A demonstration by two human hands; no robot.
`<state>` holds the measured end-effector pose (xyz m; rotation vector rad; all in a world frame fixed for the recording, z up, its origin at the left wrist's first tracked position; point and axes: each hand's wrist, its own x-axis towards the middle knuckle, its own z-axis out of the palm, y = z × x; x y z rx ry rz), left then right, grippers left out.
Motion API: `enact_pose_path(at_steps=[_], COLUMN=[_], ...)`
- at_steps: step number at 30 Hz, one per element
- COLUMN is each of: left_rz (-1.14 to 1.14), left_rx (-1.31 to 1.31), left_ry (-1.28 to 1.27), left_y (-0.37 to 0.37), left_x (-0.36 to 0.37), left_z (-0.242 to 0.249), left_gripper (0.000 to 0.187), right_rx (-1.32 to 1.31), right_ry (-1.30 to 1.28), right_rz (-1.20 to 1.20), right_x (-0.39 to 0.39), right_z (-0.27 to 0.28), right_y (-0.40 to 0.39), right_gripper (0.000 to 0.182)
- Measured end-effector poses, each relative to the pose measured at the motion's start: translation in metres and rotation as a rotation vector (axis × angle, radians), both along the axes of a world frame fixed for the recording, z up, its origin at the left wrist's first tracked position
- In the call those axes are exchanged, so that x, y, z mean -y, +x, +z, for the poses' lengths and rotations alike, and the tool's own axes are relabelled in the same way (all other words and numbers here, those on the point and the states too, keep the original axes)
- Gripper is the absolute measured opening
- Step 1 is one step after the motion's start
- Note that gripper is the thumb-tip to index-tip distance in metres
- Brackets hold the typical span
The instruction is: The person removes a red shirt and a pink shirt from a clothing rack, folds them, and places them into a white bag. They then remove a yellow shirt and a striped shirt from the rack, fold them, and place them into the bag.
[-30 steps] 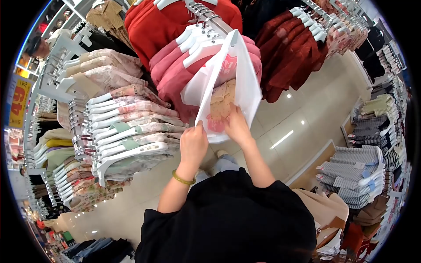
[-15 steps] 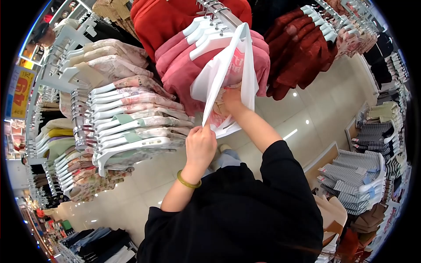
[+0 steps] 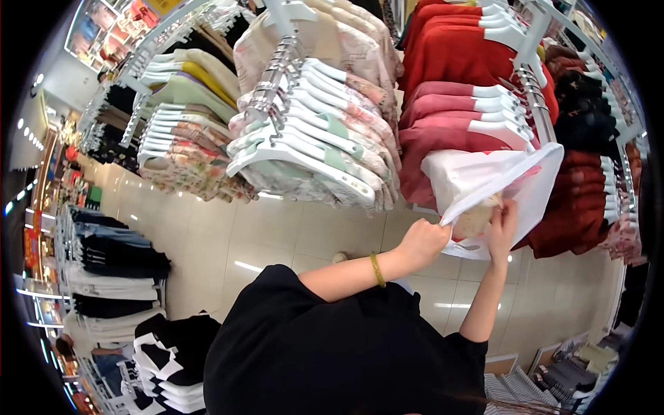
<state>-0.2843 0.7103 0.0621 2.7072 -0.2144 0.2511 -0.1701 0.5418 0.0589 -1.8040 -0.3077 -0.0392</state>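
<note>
White bag [image 3: 460,180]: pink garments [image 3: 432,138] behind it | left hand [image 3: 425,243]: clamped on its edge | right hand [image 3: 503,225]: at beige item [image 3: 474,221] inside it, grip I cannot tell | I advise: keep edge taut, mouth wide.

A loose, plain black top [image 3: 332,346] with 2 short sleeves [image 3: 469,349]; 1 rounded yellow-green bangle [image 3: 377,270] rings the left forearm [image 3: 335,279].

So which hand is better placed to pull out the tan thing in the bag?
Probably the right hand: it's at the opening of the white bag, close to the tan thing. The left hand is gripping the bag's edge.
</note>
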Motion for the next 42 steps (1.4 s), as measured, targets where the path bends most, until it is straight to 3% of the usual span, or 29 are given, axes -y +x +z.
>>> enact_pose_path(at_steps=[2,4,6,7,8,9,11,18,20,23,28,31,34,36,37,38,40,41,42], left_rz=[-0.021,-0.006,0.016,0.041,0.11,0.114,0.126,0.143,0.024,-0.021,-0.185,-0.276,-0.325,-0.519,-0.653,-0.666,-0.512,-0.363,-0.326], left_rx=[-0.023,-0.014,-0.021,-0.021,-0.038,-0.023,-0.038,-0.052,-0.047,-0.04,-0.108,-0.081,-0.009,-0.365,-0.331,-0.304,-0.548,-0.552,-0.522], left_ry=[0.02,0.083,0.085,0.085,0.135,0.102,0.092,0.117,0.092,0.09,-0.189,-0.371,-0.418,-0.8,-0.923,-0.944,-1.375,-1.516,-1.52], left_y=[-0.003,-0.003,-0.003,-0.001,0.001,0.003,0.006,0.013,0.012,0.008,-0.005,-0.02,-0.04,-0.055,-0.059,-0.069,-0.084,-0.1,-0.11], left_x=[-0.001,-0.001,-0.006,-0.007,-0.007,-0.01,-0.014,-0.015,-0.015,-0.011,-0.015,-0.024,-0.037,-0.053,-0.055,-0.062,-0.069,-0.079,-0.086], left_z=[0.001,0.004,-0.001,0.002,0.005,0.005,0.009,-0.003,-0.017,-0.029,-0.014,-0.002,0.002,0.018,0.01,0.008,-0.001,0.007,-0.002], left_gripper=[0.044,0.045,0.044,0.043,0.007,0.004,0.01,0.038,0.056,0.051,0.06,0.064,0.072,0.086,0.098,0.103,0.105,0.101,0.101], right_rx=[0.042,0.006,0.06,0.13,0.147,0.119,0.064,0.397,-0.076,0.111,-0.031,-0.238,-0.209,-0.095,-0.09,-0.085,-0.152,-0.233,-0.241], right_ry=[0.06,0.406,0.585,0.657,0.627,0.859,1.273,1.491,1.886,1.938,1.691,0.819,0.587,0.432,0.372,0.313,0.293,0.263,0.265], right_rz=[0.114,0.114,0.055,0.173,0.129,0.116,0.078,-0.373,0.867,0.842,0.628,0.409,0.395,0.252,0.315,0.381,0.397,0.442,0.484], right_x=[0.023,0.026,0.029,0.049,0.066,0.071,0.08,0.145,0.093,0.122,0.117,0.122,0.068,0.005,-0.011,-0.027,-0.064,-0.079,-0.093], right_z=[-0.005,0.028,0.049,0.042,0.032,0.035,0.033,0.03,0.084,0.056,0.066,0.076,0.07,0.078,0.076,0.07,0.055,0.056,0.052], right_y=[-0.004,-0.022,-0.03,-0.022,-0.023,-0.027,-0.036,-0.076,-0.091,-0.089,-0.123,-0.13,-0.119,-0.131,-0.127,-0.124,-0.13,-0.132,-0.134], right_gripper=[0.01,0.01,0.013,0.024,0.024,0.031,0.049,0.037,0.016,0.012,0.013,0.024,0.028,0.025,0.021,0.017,0.011,0.009,0.009])
